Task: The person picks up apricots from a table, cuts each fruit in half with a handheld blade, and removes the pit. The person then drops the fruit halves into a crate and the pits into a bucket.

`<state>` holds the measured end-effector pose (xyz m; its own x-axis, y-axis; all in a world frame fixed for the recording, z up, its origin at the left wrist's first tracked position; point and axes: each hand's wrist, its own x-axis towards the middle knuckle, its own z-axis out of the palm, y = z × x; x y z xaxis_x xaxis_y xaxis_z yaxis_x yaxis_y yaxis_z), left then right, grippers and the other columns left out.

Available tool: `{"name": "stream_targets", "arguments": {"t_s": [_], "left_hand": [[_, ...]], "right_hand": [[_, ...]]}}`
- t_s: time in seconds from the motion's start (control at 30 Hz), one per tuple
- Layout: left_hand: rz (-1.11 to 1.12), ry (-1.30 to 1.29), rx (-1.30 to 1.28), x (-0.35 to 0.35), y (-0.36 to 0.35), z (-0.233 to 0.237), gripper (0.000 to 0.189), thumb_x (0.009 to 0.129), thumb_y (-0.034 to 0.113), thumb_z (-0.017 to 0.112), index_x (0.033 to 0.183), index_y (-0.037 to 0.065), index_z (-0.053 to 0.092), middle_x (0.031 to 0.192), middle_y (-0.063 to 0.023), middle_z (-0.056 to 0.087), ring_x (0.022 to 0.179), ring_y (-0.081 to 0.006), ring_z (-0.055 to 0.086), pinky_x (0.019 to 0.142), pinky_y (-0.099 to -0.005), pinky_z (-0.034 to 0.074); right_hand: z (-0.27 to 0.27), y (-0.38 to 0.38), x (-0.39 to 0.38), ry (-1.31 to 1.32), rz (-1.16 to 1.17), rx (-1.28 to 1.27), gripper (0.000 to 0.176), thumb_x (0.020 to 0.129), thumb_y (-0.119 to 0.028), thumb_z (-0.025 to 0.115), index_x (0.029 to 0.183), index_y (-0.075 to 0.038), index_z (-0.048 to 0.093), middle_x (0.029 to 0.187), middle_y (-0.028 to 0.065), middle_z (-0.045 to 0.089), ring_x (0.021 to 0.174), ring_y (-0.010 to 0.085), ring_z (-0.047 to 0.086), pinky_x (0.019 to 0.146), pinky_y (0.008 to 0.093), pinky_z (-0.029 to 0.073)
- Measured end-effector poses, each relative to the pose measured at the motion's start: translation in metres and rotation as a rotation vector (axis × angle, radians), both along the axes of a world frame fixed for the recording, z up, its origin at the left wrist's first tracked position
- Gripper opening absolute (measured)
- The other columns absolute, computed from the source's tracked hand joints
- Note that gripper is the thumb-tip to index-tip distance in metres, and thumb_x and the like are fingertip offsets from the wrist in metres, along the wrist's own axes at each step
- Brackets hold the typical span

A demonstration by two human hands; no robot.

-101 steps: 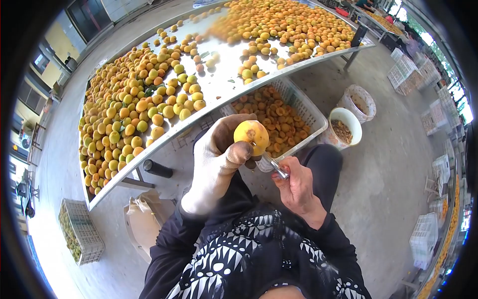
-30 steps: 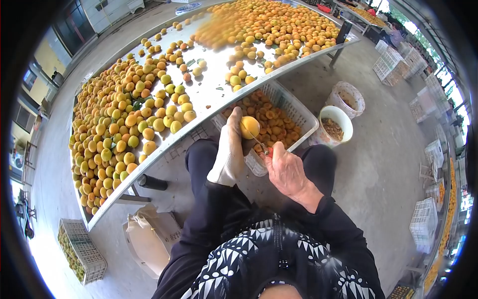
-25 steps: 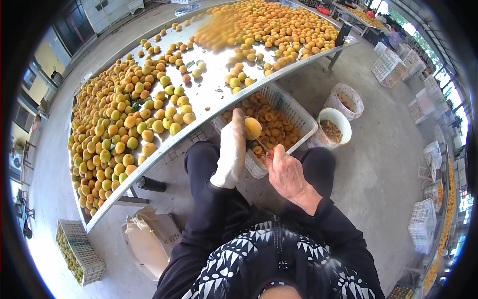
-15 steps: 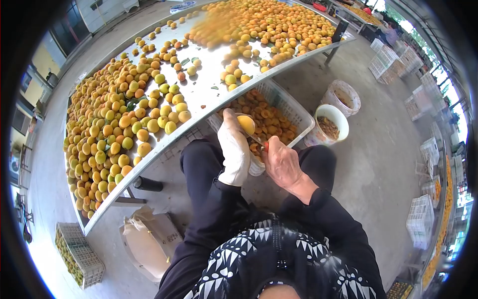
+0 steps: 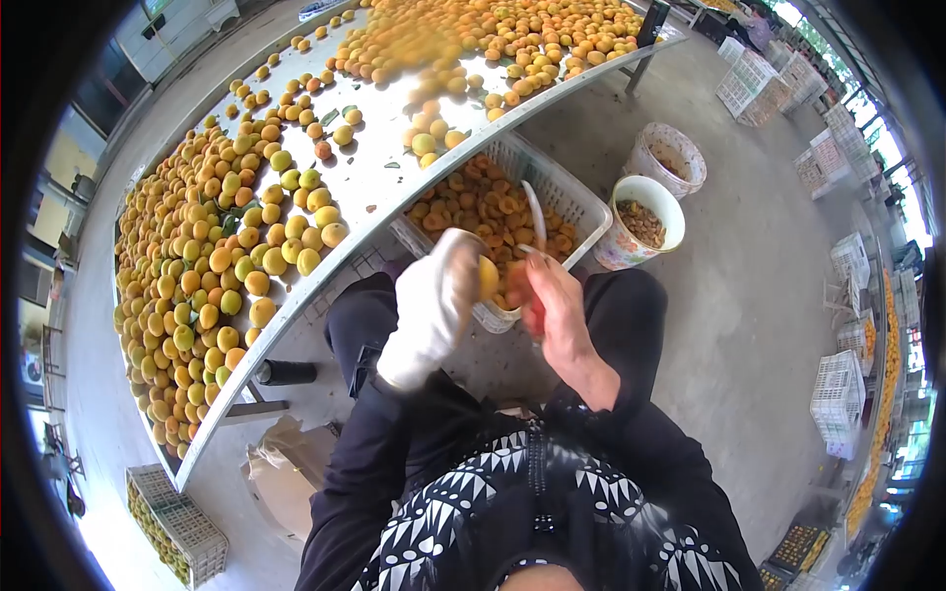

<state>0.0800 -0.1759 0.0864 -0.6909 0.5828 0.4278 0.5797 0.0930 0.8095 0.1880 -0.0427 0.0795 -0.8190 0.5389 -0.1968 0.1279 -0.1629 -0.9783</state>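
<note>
My left hand (image 5: 434,305), in a white knitted glove, is closed around a yellow apricot (image 5: 489,278) and smeared by motion. Just right of it, my bare right hand (image 5: 562,320) grips a small knife by its red handle (image 5: 533,317). A pale curved streak rises above that hand, over the fruit. Both hands are above the near side of a white plastic crate (image 5: 591,231) between my knees. Inside lie many opened apricot halves (image 5: 473,202).
A metal table (image 5: 370,167) piled with whole apricots (image 5: 217,256) slopes across the left and back. Right of the crate stand a floral bucket (image 5: 623,246) with pits and another bucket (image 5: 680,177). Cardboard (image 5: 281,468) and a fruit crate (image 5: 187,527) are on the floor at left.
My hands have drawn slightly apart, the left one moving left and turning. The knife has come away from the apricot's side. The view has shifted slightly.
</note>
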Motion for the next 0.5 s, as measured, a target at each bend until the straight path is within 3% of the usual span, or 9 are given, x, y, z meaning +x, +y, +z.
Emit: {"name": "stream_targets", "arguments": {"t_s": [0.07, 0.13, 0.2, 0.27, 0.37, 0.4, 0.5], "left_hand": [[-0.016, 0.167, -0.244, 0.015, 0.008, 0.016, 0.029, 0.098, 0.035, 0.047, 0.1, 0.009, 0.059, 0.074, -0.0158, 0.063, 0.068, -0.035, 0.064, 0.061, -0.0435, 0.049], [-0.028, 0.239, -0.237, 0.012, 0.013, 0.006, 0.026, 0.095, 0.034, 0.05, 0.099, 0.011, 0.06, 0.071, -0.0146, 0.061, 0.065, -0.034, 0.063, 0.058, -0.0448, 0.047], [0.12, 0.266, -0.245, 0.011, 0.017, -0.002, 0.037, 0.1, 0.042, 0.044, 0.099, 0.009, 0.062, 0.071, -0.0138, 0.062, 0.066, -0.0364, 0.063, 0.058, -0.04, 0.048], [0.152, 0.263, -0.233, 0.013, 0.021, -0.012, 0.026, 0.095, 0.034, 0.049, 0.093, 0.01, 0.059, 0.071, -0.0121, 0.06, 0.064, -0.0352, 0.061, 0.053, -0.043, 0.045], [0.265, 0.139, -0.1, 0.022, 0.029, -0.023, 0.024, 0.098, 0.03, 0.047, 0.089, 0.009, 0.057, 0.069, -0.0145, 0.059, 0.062, -0.0363, 0.06, 0.053, -0.044, 0.045], [0.265, 0.132, -0.111, 0.026, 0.032, -0.026, 0.024, 0.098, 0.03, 0.047, 0.089, 0.009, 0.057, 0.069, -0.0145, 0.059, 0.062, -0.0363, 0.06, 0.053, -0.044, 0.045], [0.296, -0.095, -0.017, 0.026, 0.042, -0.032, 0.025, 0.102, 0.025, 0.043, 0.09, 0.008, 0.056, 0.069, -0.0176, 0.059, 0.064, -0.0378, 0.061, 0.054, -0.0431, 0.045]], "right_hand": [[0.007, -0.006, -0.016, 0.085, 0.117, -0.372, 0.042, 0.094, -0.051, 0.059, 0.089, -0.009, 0.059, 0.067, -0.0055, 0.05, 0.055, 0.0043, 0.04, 0.049, 0.0206, 0.031], [-0.002, -0.013, -0.032, 0.119, 0.042, -0.405, 0.044, 0.094, -0.053, 0.059, 0.09, -0.009, 0.06, 0.067, -0.0055, 0.048, 0.055, 0.0034, 0.041, 0.048, 0.0212, 0.03], [-0.008, -0.012, -0.037, 0.014, 0.055, -0.453, 0.043, 0.094, -0.052, 0.059, 0.091, -0.009, 0.06, 0.068, -0.0059, 0.048, 0.057, 0.0029, 0.042, 0.048, 0.0213, 0.03], [-0.017, -0.019, -0.046, 0.03, -0.006, -0.457, 0.043, 0.094, -0.048, 0.06, 0.085, -0.007, 0.06, 0.065, -0.0031, 0.047, 0.057, 0.0059, 0.041, 0.049, 0.0238, 0.032], [-0.035, -0.021, -0.053, 0.254, -0.215, 0.077, 0.046, 0.094, -0.035, 0.066, 0.068, -0.001, 0.05, 0.057, 0.0044, 0.044, 0.056, 0.0106, 0.038, 0.05, 0.0311, 0.034], [-0.037, -0.019, -0.051, 0.244, -0.215, 0.069, 0.046, 0.094, -0.035, 0.066, 0.068, -0.001, 0.05, 0.057, 0.0044, 0.044, 0.056, 0.0106, 0.038, 0.05, 0.0311, 0.034], [-0.023, -0.01, -0.05, 0.218, -0.24, 0.385, 0.043, 0.092, -0.027, 0.068, 0.065, -0.003, 0.046, 0.053, 0.006, 0.043, 0.049, 0.0121, 0.038, 0.046, 0.0332, 0.034]]}}
